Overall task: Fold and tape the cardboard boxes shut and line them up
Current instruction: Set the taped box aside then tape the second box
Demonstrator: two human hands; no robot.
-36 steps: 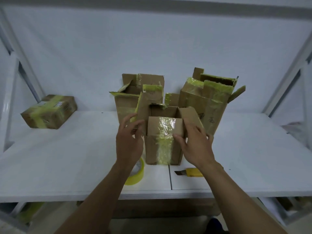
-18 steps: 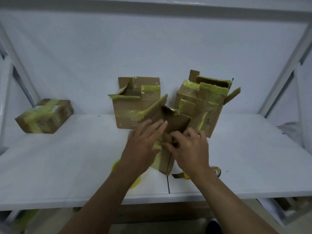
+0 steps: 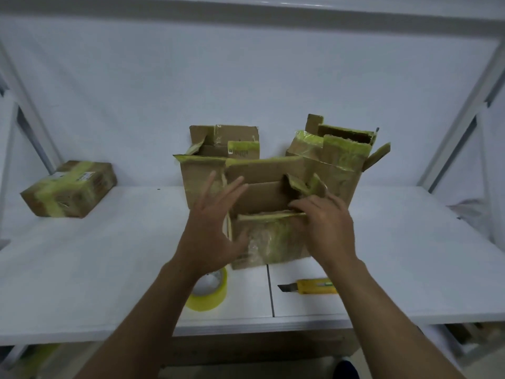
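I have turned the middle box (image 3: 270, 242) from corner-on to its broad taped side facing me. My left hand (image 3: 216, 231) has let go and now spreads open at its left edge. My right hand (image 3: 325, 228) now grips the near flap (image 3: 270, 216).

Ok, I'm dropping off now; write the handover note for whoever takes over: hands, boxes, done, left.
Left hand: open, fingers spread at the left side of the front brown cardboard box.
Right hand: fingers curled on that box's near flap; top open.
Behind it: left rear open box and right rear open box.
Done: one taped brown box, far left on the white table.
Left: close and tape three boxes, line all up. Yellow tape roll and yellow utility knife lie near the front edge.
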